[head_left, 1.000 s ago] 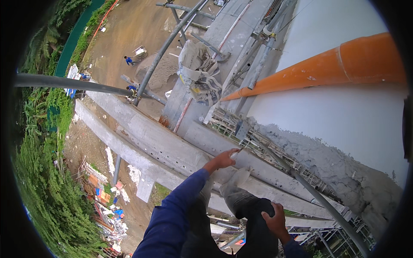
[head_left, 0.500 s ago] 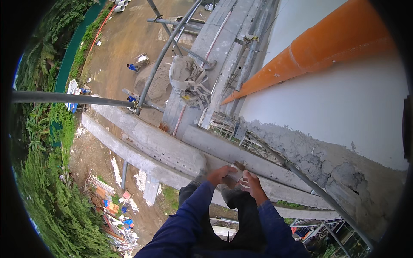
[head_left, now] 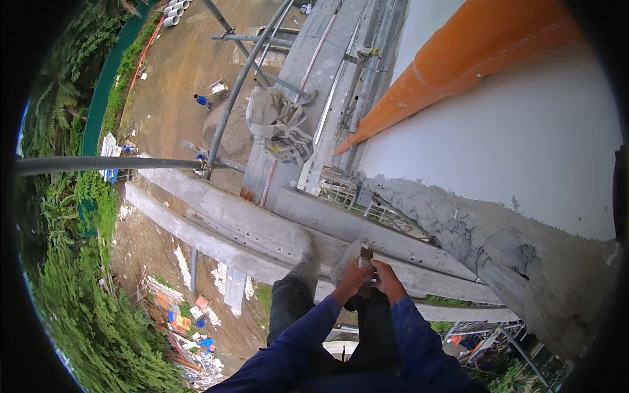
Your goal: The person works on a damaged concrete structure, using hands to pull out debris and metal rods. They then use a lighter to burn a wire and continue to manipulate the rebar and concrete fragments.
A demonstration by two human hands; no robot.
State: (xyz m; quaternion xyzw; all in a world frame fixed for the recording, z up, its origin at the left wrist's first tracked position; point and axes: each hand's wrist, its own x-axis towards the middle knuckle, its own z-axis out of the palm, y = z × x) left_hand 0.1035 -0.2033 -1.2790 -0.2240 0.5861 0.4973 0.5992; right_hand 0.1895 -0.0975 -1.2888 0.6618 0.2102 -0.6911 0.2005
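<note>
Close together in front of my legs, my left hand point(head_left: 354, 276) and my right hand point(head_left: 387, 276) are both closed on a small flat tool point(head_left: 365, 256). Its narrow brownish edge faces up. Fingers cover much of it, so its exact kind cannot be made out. Below the hands, my boots rest on grey metal scaffold planks point(head_left: 229, 208). To the right of the hands, rough wet-looking grey mortar point(head_left: 481, 245) covers the lower part of a white wall point(head_left: 498, 131).
A thick orange pipe point(head_left: 436, 69) slants along the wall. Ahead, an open woven sack point(head_left: 278, 121) of grey material stands on the planks. Grey scaffold poles point(head_left: 108, 165) cross at the left. Far below are bare ground, a person in blue point(head_left: 202, 100) and scattered debris point(head_left: 190, 321).
The flat tool has turned from showing its pale broad face to showing its narrow edge. My hands have drawn closer together around it. The whole view has shifted slightly.
</note>
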